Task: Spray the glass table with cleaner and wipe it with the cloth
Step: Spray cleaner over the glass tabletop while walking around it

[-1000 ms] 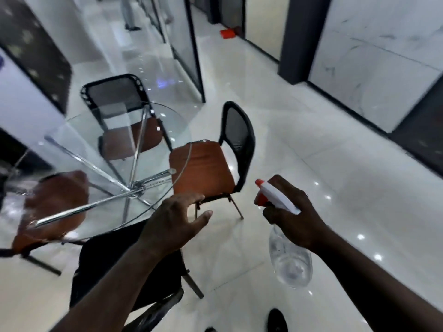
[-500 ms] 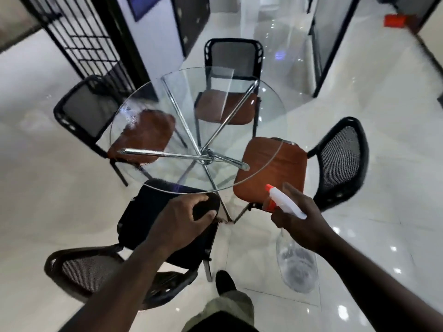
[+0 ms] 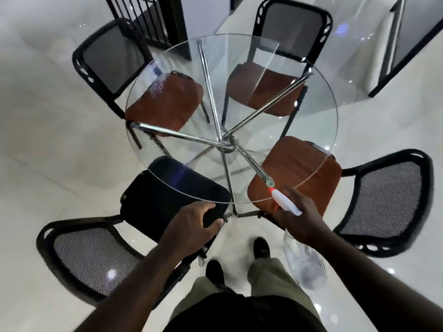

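The round glass table (image 3: 318,111) on chrome legs fills the middle of the view, just ahead of me. Fine droplets mist its left part (image 3: 157,86) and a near patch (image 3: 179,174). My right hand (image 3: 302,224) grips the neck of a clear spray bottle (image 3: 305,264). Its white head and red nozzle (image 3: 272,190) point at the table's near edge. My left hand (image 3: 190,227) hangs curled, fingers apart, over the corner of a black chair seat (image 3: 153,200); whether it touches the seat is unclear. No cloth is in view.
Several mesh-backed chairs ring the table: the black-seated one near left, a brown-seated one (image 3: 309,161) near right, two more brown-seated ones behind. A black barred gate (image 3: 143,17) stands at the back left. My feet (image 3: 261,248) stand on the glossy white floor.
The view has swung left and closer, so the table is now centred in front of me. The bottle's nozzle has come up to the table's near edge. My left hand now hangs over the black seat.
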### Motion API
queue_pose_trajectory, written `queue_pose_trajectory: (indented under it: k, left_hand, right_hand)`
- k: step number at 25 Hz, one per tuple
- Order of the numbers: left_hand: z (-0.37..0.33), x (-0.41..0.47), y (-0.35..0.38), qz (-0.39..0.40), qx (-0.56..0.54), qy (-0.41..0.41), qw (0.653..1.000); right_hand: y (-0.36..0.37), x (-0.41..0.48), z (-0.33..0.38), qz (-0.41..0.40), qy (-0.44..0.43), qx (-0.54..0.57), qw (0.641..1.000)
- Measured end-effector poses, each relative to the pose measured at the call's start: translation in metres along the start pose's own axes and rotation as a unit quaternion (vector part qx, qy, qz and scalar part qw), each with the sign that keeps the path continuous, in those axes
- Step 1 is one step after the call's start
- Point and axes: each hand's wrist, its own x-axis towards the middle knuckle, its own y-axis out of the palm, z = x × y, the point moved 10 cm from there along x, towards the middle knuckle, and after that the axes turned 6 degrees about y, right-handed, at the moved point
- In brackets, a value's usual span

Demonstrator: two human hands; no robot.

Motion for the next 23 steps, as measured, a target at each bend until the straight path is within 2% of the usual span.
queue_pose_trajectory:
  k: [4,8,13,20,23]
  left_hand:
    - [0.006,0.022,0.046,0.04,0.0,-0.08,0.996]
    - [0.003,0.048,0.099,0.088,0.036,-0.106,0.99]
    - [0.004,0.051,0.143,0.153,0.079,-0.15,0.974]
    - [0.025,0.044,0.135,0.143,0.084,-0.135,0.977]
    - [0.03,0.039,0.132,0.128,0.083,-0.161,0.975]
  right_hand:
    - [-0.001,0.062,-0.047,0.044,0.003,-0.046,0.998]
    - [0.003,0.094,-0.083,0.121,-0.069,-0.13,0.982]
    - [-0.008,0.109,-0.074,0.164,-0.1,-0.142,0.971]
    - [0.027,0.126,-0.075,0.243,-0.102,-0.169,0.95]
    - [0.052,0.136,-0.063,0.239,-0.129,-0.166,0.948]
